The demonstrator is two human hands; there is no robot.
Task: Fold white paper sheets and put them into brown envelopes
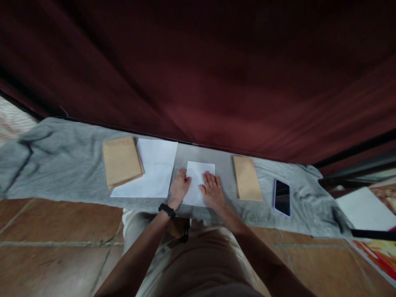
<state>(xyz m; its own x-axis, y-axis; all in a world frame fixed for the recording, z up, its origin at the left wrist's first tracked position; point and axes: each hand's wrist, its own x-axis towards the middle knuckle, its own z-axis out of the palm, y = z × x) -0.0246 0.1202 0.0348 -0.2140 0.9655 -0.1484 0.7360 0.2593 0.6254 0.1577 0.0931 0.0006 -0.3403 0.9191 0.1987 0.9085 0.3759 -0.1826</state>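
A small white sheet of paper [196,173] lies on a grey cloth [62,165] spread on the floor in front of me. My left hand [179,186], with a black band on its wrist, rests with curled fingers on the sheet's left edge. My right hand [213,189] lies flat, palm down, on the sheet's right part. Left of my hands lies a larger white sheet [154,169] with a stack of brown envelopes [121,161] overlapping its left side. A single brown envelope [247,178] lies to the right.
A dark phone [281,197] lies on the cloth right of the single envelope. A dark red curtain [216,74] hangs behind the cloth. Brown floor tiles [55,243] surround my legs. More white paper [365,208] and a colourful printed sheet [379,251] lie at far right.
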